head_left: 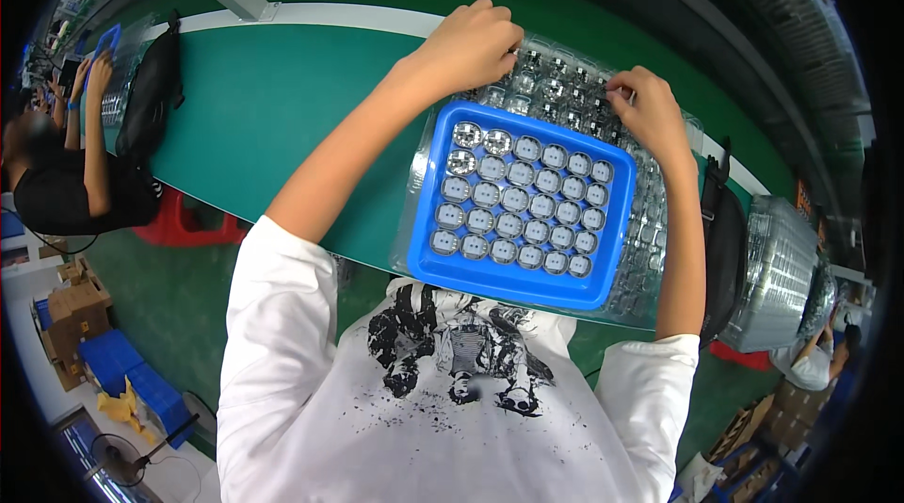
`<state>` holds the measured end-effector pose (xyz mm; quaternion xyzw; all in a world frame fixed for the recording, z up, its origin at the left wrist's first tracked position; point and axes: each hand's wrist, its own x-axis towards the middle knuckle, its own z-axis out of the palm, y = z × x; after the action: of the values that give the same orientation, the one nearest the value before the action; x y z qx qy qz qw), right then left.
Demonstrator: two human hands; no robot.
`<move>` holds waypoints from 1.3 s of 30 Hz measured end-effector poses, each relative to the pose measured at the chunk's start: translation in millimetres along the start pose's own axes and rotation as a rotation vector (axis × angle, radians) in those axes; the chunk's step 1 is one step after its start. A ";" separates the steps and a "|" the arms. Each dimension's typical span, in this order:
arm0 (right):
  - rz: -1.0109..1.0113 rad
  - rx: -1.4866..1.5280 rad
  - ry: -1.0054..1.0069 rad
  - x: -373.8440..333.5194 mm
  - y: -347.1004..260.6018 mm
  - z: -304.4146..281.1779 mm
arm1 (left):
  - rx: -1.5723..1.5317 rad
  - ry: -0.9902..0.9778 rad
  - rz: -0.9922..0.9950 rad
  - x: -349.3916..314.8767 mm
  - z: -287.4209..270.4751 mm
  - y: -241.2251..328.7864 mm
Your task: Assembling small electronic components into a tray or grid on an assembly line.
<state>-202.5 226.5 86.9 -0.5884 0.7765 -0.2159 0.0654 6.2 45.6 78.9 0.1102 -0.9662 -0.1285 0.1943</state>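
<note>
A blue tray (424, 220) rests before me, with rows of small rounded parts lying in it. Most of these parts show a pale grey flat face, while a few shiny clear and silver parts (466, 134) sit in its far left corner. Beyond it lies a clear plastic blister tray (556, 60) with glossy transparent and silver pieces in its pockets. My left hand (478, 43) is curled closed over the blister tray's left end. Thumb and fingers of my right hand (650, 112) are pinched together over its right side. Whatever either hand grips is hidden.
The green table (282, 98) stretches to the left, with a white rail (348, 18) along its far edge. Black bags (155, 89) hang at both sides. Stacked clear trays (780, 272) stand at right. Other people work at both ends.
</note>
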 end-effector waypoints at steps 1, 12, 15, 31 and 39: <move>0.003 0.002 -0.001 -1.0 -3.2 0.7 | 0.068 -0.052 -0.015 4.7 4.9 -2.6; -0.248 0.111 0.139 -38.1 -67.7 -25.8 | -0.127 0.105 0.054 -43.1 -54.4 57.2; -0.323 0.114 0.108 -59.5 -97.7 -18.7 | -0.148 0.079 0.043 -80.8 -61.9 88.7; -0.347 0.022 0.005 -57.3 -109.7 13.1 | -0.108 0.043 -0.002 -100.2 -41.2 95.3; -0.337 0.059 -0.008 -59.1 -107.2 17.9 | -0.075 0.035 0.025 -99.7 -38.5 96.8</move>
<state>-83.6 254.5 105.9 -0.7091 0.6597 -0.2442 0.0486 95.7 155.1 106.8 0.0931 -0.9584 -0.1603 0.2169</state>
